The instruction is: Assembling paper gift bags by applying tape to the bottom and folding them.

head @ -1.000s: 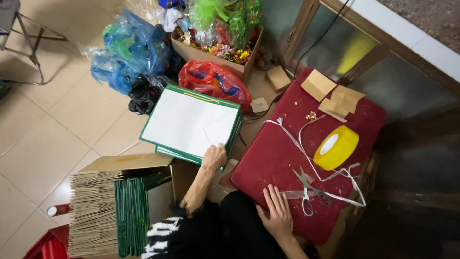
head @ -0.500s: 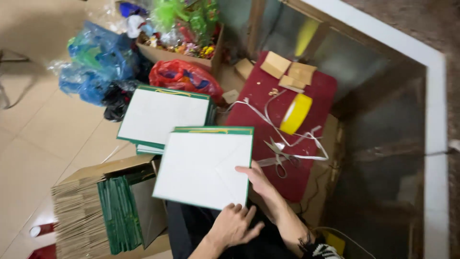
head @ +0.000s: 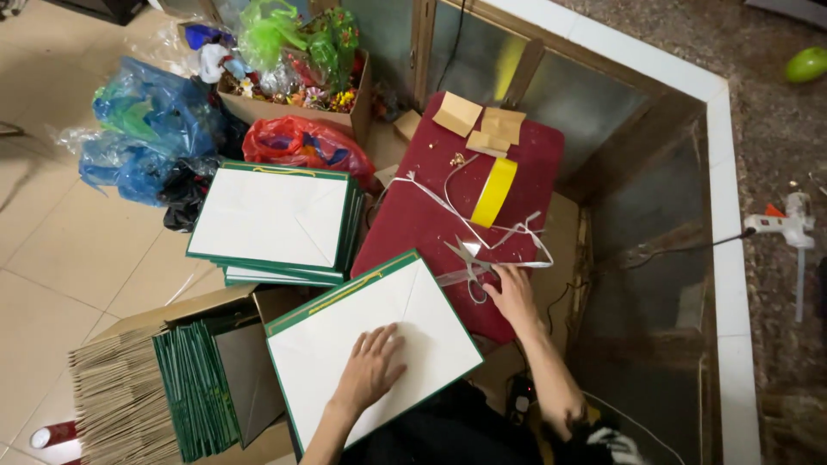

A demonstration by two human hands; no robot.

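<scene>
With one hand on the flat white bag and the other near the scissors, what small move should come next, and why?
Probably the right hand should close on the scissors and lift them. Its fingers already rest beside the handles on the red table, with white ribbon lying loose close by. The left hand presses flat on the white paper bag, so the bag looks steady.

One pair of scissors (head: 466, 263), one yellow tape roll (head: 494, 192), two hands.
</scene>
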